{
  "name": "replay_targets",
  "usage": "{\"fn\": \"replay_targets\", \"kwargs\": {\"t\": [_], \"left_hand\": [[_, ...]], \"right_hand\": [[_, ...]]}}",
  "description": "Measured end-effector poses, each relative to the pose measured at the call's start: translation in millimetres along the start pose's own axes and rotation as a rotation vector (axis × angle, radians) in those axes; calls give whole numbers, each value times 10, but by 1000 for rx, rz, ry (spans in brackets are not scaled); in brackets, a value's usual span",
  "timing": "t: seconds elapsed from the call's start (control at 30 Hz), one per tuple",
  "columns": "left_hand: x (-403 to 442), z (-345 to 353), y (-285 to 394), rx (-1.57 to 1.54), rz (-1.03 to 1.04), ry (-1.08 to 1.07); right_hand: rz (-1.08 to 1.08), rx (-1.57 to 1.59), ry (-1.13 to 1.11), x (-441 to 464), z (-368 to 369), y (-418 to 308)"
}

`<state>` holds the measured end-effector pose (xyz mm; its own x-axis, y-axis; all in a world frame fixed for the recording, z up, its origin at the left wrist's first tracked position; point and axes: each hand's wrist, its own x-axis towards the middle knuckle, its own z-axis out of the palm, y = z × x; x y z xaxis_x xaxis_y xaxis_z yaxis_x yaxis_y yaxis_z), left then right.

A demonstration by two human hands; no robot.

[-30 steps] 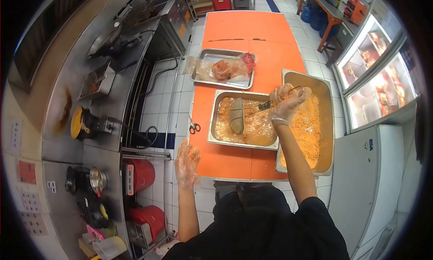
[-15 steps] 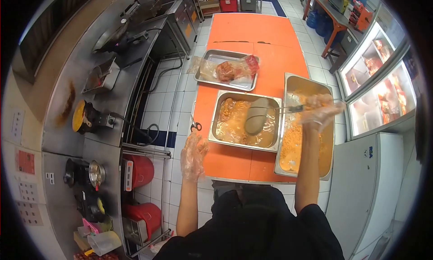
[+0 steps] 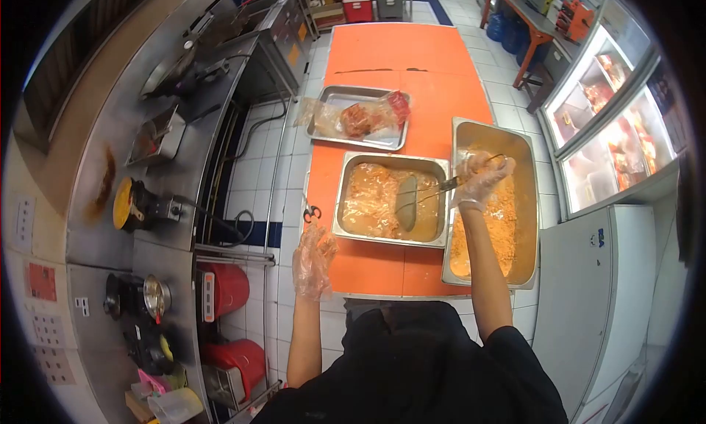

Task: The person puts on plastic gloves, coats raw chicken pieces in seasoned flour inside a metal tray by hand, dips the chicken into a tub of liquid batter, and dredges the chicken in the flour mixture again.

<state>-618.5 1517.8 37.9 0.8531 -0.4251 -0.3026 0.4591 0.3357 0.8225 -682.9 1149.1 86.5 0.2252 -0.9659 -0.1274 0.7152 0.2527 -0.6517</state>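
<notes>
My right hand point(image 3: 483, 181), in a clear plastic glove, is closed around the handle of a mesh strainer point(image 3: 407, 203). The strainer's bowl is tilted and dips into the cloudy orange liquid of a square metal pan point(image 3: 337, 229), where pieces of coated meat lie on the left side. My left hand point(image 3: 315, 261), gloved and smeared with orange coating, hangs beside the table's left edge with loosely bent fingers and nothing visible in it. Just above its fingertips lie scissors point(image 3: 312, 211) with dark handles. Beneath my right hand stands a long metal pan point(image 3: 531, 225) of orange crumbs.
A metal tray point(image 3: 323, 135) with bagged meat point(image 3: 358, 120) sits farther back on the orange table point(image 3: 397, 52). Steel counters with a burner point(image 3: 131, 203) run along the left. At right stand a lit glass-door cabinet point(image 3: 610, 115) and a white cabinet point(image 3: 573, 284).
My right hand has moved left and slightly down. The strainer has turned more upright and lower into the liquid, shifting a little left. My left hand stays nearly still.
</notes>
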Motion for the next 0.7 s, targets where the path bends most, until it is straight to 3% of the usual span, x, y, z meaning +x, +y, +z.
{"fn": "replay_targets", "kwargs": {"t": [0.17,0.3,0.7], "left_hand": [[87,240,126,34,36,-40],[128,200,168,2,14,24],[2,-472,-25,-105,39,127]], "right_hand": [[137,72,-182,-148,146,-513],[9,84,-131,-357,623,-813],[71,-50,-86,-319,329,653]]}}
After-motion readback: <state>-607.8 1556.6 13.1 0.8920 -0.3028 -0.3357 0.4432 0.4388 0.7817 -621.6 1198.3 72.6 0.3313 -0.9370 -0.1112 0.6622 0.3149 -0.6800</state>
